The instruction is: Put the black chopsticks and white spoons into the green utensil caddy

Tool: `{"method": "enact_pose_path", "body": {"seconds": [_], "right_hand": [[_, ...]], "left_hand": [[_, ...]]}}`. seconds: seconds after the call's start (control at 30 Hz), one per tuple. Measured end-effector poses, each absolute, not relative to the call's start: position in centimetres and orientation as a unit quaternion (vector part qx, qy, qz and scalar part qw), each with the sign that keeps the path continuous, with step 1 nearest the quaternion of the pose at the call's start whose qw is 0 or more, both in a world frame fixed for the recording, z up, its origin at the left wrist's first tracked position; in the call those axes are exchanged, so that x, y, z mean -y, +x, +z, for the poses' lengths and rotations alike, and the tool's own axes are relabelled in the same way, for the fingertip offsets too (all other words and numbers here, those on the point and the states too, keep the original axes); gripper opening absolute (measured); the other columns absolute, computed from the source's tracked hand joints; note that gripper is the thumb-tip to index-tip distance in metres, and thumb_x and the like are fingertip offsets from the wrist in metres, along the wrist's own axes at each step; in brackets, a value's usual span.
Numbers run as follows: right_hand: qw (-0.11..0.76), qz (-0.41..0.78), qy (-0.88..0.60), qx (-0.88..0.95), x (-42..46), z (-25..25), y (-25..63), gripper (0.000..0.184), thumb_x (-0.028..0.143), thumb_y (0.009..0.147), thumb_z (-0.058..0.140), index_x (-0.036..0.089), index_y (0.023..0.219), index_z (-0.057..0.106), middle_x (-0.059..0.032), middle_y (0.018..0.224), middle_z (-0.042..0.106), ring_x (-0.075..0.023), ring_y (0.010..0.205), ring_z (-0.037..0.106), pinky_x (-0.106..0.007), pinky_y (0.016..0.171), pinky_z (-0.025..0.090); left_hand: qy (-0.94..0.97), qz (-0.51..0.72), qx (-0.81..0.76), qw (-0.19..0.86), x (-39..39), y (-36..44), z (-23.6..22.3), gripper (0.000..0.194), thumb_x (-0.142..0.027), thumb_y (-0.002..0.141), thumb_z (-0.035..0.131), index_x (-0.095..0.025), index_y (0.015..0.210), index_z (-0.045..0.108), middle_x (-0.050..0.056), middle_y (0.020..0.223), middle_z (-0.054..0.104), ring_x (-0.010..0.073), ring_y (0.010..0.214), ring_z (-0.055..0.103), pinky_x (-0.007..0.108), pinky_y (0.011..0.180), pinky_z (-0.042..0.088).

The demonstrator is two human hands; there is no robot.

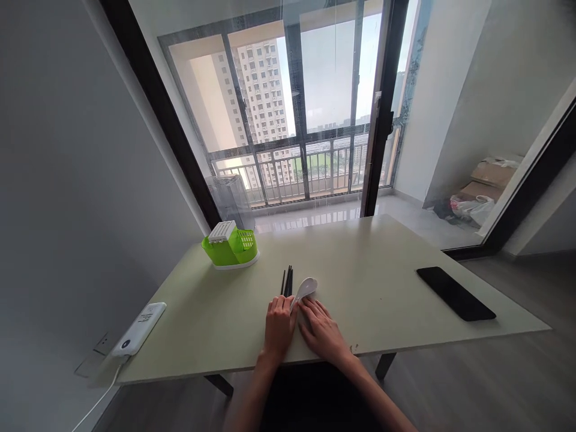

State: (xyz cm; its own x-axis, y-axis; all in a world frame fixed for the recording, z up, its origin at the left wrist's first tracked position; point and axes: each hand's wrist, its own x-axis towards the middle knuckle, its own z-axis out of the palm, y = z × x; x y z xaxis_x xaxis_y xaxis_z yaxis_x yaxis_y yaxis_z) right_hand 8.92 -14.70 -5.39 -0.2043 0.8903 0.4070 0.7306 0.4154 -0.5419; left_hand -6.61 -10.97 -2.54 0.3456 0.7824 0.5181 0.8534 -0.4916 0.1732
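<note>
Near the table's front edge, my left hand has its fingers curled around the handle end of a white soup spoon. The spoon's bowl points away from me and to the right. Several black chopsticks stick out beyond the left knuckles; their near ends are hidden by that hand, and I cannot tell whether it grips them too. My right hand lies palm down on the table just right of the spoon, fingers stretched out, with its fingertips close to the spoon's handle.
A green and white utensil holder stands at the table's back left. A white power strip or adapter with a cable sits at the left edge. A black phone-like slab lies on the right. Behind is a glass door.
</note>
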Motion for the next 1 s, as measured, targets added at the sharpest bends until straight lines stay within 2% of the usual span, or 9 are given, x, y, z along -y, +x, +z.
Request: {"method": "enact_pose_path", "body": {"seconds": [0.27,0.43,0.63,1.0], "right_hand": [[0.353,0.109,-0.538,0.757,14.8,-5.4,8.8,0.047,0.027,0.096,0.052,0.017,0.142,0.057,-0.0121,0.156,0.05,-0.0252,0.146,0.043,-0.046,0.124,0.032],[0.372,0.111,-0.563,0.73,14.7,-5.9,8.7,0.049,0.023,0.094,0.05,0.019,0.142,0.056,-0.0107,0.154,0.052,-0.0257,0.144,0.046,-0.048,0.123,0.034],[0.375,0.107,-0.588,0.708,14.5,-6.4,8.8,0.049,0.023,0.095,0.047,0.015,0.143,0.055,-0.0149,0.152,0.052,-0.0279,0.144,0.045,-0.049,0.121,0.035],[0.444,0.143,-0.595,0.654,14.7,-6.2,9.0,0.054,0.016,0.09,0.043,0.022,0.144,0.046,-0.0108,0.149,0.053,-0.0265,0.139,0.048,-0.047,0.116,0.042]], "left_hand": [[-0.832,-0.268,0.485,0.028,11.2,-6.7,-2.2,0.029,-0.029,0.104,0.046,-0.023,0.126,0.064,0.008,0.098,0.069,0.0252,0.094,0.061,0.042,0.086,0.048],[-0.85,-0.261,0.457,0.001,11.4,-6.8,-1.7,0.034,-0.035,0.104,0.048,-0.026,0.133,0.063,0.008,0.1,0.07,0.0252,0.096,0.062,0.042,0.087,0.048],[-0.853,-0.258,0.454,-0.002,11.5,-6.7,-1.5,0.033,-0.039,0.104,0.049,-0.027,0.129,0.067,0.006,0.096,0.069,0.0235,0.094,0.063,0.04,0.086,0.049],[-0.851,-0.27,0.449,-0.024,11.8,-6.5,-1.0,0.033,-0.04,0.105,0.046,-0.029,0.126,0.069,0.006,0.093,0.068,0.0235,0.093,0.062,0.04,0.086,0.049]]}}
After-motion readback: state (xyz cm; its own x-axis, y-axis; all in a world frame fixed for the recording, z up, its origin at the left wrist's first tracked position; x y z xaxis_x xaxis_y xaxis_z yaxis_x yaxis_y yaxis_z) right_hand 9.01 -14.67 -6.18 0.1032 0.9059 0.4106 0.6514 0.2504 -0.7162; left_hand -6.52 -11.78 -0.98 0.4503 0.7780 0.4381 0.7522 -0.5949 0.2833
